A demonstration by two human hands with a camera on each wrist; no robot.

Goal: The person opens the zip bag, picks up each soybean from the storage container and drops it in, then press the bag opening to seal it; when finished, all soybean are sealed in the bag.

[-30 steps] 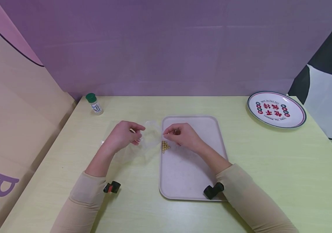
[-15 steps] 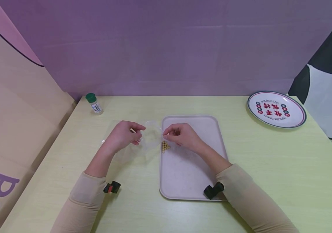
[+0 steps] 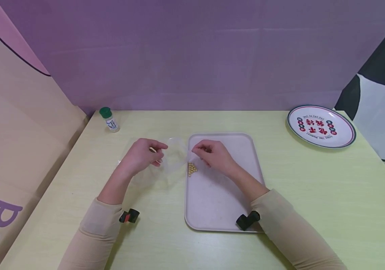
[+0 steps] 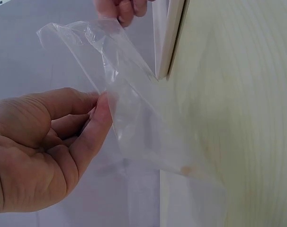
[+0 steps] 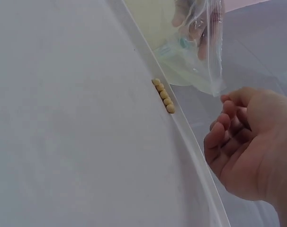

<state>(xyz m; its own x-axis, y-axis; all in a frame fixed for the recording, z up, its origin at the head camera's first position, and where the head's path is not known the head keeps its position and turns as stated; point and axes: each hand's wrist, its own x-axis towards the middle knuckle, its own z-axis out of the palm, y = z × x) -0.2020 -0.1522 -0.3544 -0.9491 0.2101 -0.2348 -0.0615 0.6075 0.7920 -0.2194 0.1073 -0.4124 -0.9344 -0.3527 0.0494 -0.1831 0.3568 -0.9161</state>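
A clear plastic bag (image 4: pixel 139 109) hangs between my hands above the table. My left hand (image 3: pixel 144 155) pinches its edge between thumb and forefinger; the left wrist view shows this grip closely. At the bag's opposite corner, my right hand (image 3: pixel 214 154) has its fingertips drawn together, and the corner of the bag runs to them in the right wrist view. The right hand's other fingers are curled. Several yellow soybeans (image 3: pixel 191 169) lie against the left rim of the pale tray (image 3: pixel 223 217), just below the right hand. A small tan spot shows low on the bag.
A small shaker bottle (image 3: pixel 109 120) with a green cap stands at the table's back left. Toward the back right lies an oval plate (image 3: pixel 321 138) with red lettering and a blue rim. A purple cloth (image 3: pixel 192 56) hangs behind the table.
My right hand has shifted slightly up and to the right, and its fingers have changed their pose. The left hand stays almost still. The soybeans and tray have not moved.
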